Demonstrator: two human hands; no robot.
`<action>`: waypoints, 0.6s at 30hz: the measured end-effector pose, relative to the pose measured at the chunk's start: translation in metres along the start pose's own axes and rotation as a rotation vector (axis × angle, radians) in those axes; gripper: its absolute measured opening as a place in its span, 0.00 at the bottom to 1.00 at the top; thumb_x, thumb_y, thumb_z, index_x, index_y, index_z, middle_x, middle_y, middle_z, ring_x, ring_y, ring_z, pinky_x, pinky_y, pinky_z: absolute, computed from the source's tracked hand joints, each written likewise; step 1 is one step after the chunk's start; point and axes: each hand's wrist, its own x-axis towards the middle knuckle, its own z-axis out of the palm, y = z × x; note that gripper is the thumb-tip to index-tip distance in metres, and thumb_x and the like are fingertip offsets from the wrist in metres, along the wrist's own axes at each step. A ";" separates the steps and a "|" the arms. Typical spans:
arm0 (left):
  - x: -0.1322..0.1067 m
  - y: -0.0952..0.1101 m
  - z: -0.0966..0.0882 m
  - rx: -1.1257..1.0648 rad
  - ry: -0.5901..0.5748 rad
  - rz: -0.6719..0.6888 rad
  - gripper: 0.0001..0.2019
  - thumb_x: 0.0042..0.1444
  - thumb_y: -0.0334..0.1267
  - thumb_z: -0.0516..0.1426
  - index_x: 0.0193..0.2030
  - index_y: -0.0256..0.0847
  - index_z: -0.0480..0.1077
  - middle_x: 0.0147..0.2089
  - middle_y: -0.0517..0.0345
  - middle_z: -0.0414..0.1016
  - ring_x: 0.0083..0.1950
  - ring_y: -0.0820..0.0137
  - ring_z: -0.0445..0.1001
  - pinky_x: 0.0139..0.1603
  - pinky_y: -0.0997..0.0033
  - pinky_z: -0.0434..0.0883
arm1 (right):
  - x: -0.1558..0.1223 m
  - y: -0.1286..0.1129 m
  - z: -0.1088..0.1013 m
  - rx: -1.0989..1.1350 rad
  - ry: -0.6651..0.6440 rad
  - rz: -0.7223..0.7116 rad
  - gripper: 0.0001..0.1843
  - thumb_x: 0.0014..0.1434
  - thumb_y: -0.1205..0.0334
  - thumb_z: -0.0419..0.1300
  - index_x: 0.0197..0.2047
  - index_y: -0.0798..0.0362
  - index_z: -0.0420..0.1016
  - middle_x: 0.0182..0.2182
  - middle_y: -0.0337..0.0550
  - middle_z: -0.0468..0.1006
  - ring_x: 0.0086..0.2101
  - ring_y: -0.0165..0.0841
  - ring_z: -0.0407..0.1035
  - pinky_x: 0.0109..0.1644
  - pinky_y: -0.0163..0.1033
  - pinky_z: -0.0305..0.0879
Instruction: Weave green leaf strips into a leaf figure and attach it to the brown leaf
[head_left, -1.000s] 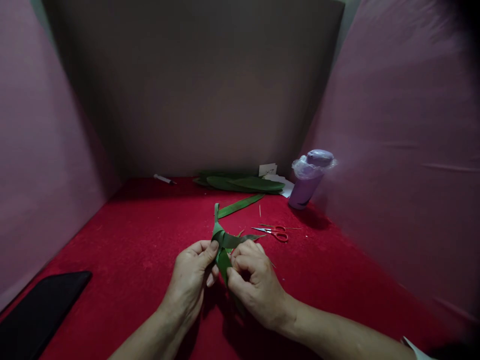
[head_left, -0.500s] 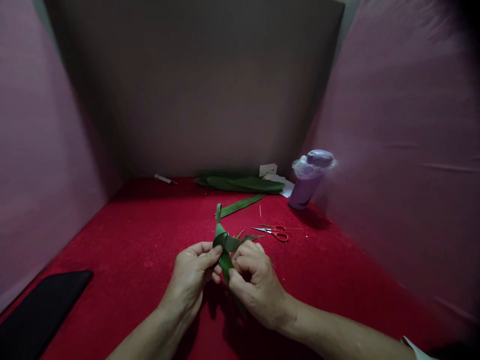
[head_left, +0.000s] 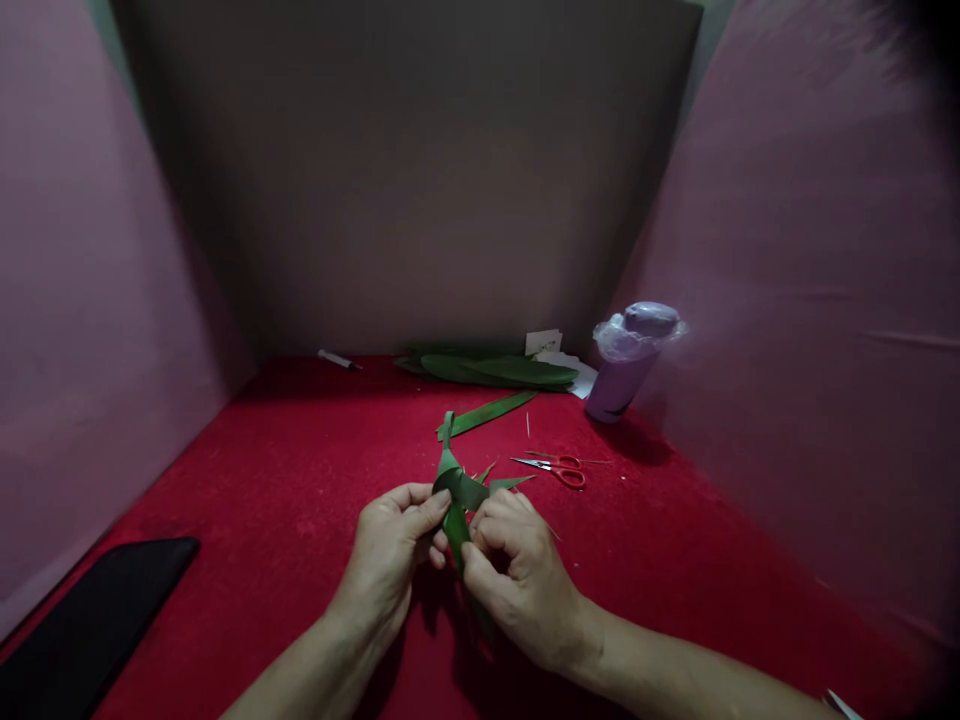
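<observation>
Between my hands is a folded green leaf (head_left: 470,492), with a narrow loop standing up at its top and a strip running down toward me. My left hand (head_left: 397,540) pinches its crossed middle between thumb and fingers. My right hand (head_left: 517,570) is closed on the lower strip, thumb pressed against it; the fingers hide part of the leaf. A pointed leaf end sticks out to the right above my right knuckles. Just beyond that hand lie red-handled scissors (head_left: 568,470), blades pointing left, touched by neither hand.
On the red cloth (head_left: 285,480) a single leaf strip (head_left: 491,411) lies ahead, with a pile of long leaves (head_left: 487,370) behind it. A purple cup (head_left: 622,385) stands at back right, a syringe (head_left: 339,359) at back left. A black flat object (head_left: 105,610) occupies the near left.
The whole view has shifted slightly, so everything sits a little farther right. Both hands keep their hold on the folded leaf, with almost no change in their pose.
</observation>
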 end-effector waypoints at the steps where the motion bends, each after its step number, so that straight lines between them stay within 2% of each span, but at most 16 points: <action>1: 0.000 0.000 0.000 0.002 0.001 0.004 0.11 0.40 0.38 0.65 0.24 0.33 0.69 0.14 0.62 0.67 0.14 0.80 0.62 0.14 0.83 0.60 | 0.000 0.001 0.001 -0.005 0.001 -0.006 0.15 0.51 0.72 0.54 0.18 0.54 0.52 0.19 0.35 0.62 0.27 0.28 0.57 0.35 0.37 0.50; 5: 0.001 -0.001 -0.002 0.019 0.012 0.011 0.10 0.42 0.38 0.64 0.24 0.34 0.69 0.14 0.63 0.66 0.14 0.80 0.61 0.13 0.83 0.59 | 0.001 0.001 0.001 -0.064 0.013 -0.016 0.15 0.50 0.71 0.55 0.18 0.54 0.53 0.18 0.35 0.61 0.26 0.28 0.57 0.34 0.37 0.49; 7: 0.001 -0.001 -0.004 0.034 0.020 0.019 0.10 0.42 0.38 0.64 0.24 0.34 0.69 0.15 0.64 0.66 0.14 0.81 0.60 0.13 0.83 0.58 | 0.002 0.000 -0.002 -0.089 0.050 -0.005 0.13 0.51 0.68 0.57 0.20 0.54 0.57 0.19 0.35 0.63 0.26 0.29 0.57 0.34 0.38 0.50; 10: 0.001 -0.002 -0.004 0.065 0.006 0.034 0.09 0.44 0.38 0.63 0.26 0.34 0.69 0.16 0.63 0.66 0.15 0.80 0.61 0.13 0.82 0.58 | 0.005 -0.001 -0.009 -0.095 0.178 0.022 0.06 0.52 0.62 0.60 0.30 0.53 0.65 0.26 0.39 0.68 0.30 0.32 0.60 0.37 0.39 0.53; 13: -0.002 -0.002 -0.001 0.101 -0.019 0.037 0.09 0.45 0.38 0.62 0.27 0.34 0.70 0.16 0.63 0.66 0.15 0.80 0.62 0.14 0.82 0.59 | 0.011 0.001 -0.017 -0.094 0.271 0.049 0.09 0.53 0.61 0.59 0.38 0.54 0.67 0.33 0.43 0.70 0.36 0.36 0.62 0.42 0.42 0.55; 16: -0.004 -0.004 0.002 0.127 -0.050 0.029 0.10 0.44 0.39 0.63 0.29 0.34 0.70 0.18 0.62 0.68 0.16 0.80 0.62 0.14 0.82 0.59 | 0.016 0.004 -0.021 -0.043 0.214 0.116 0.09 0.54 0.61 0.59 0.39 0.53 0.68 0.34 0.43 0.71 0.38 0.36 0.64 0.45 0.43 0.56; 18: -0.005 -0.006 0.003 0.141 -0.075 0.029 0.10 0.44 0.39 0.63 0.29 0.34 0.70 0.19 0.62 0.68 0.16 0.80 0.62 0.14 0.82 0.60 | 0.018 0.007 -0.020 0.020 0.148 0.164 0.07 0.54 0.62 0.59 0.37 0.52 0.70 0.33 0.41 0.72 0.37 0.35 0.64 0.44 0.42 0.58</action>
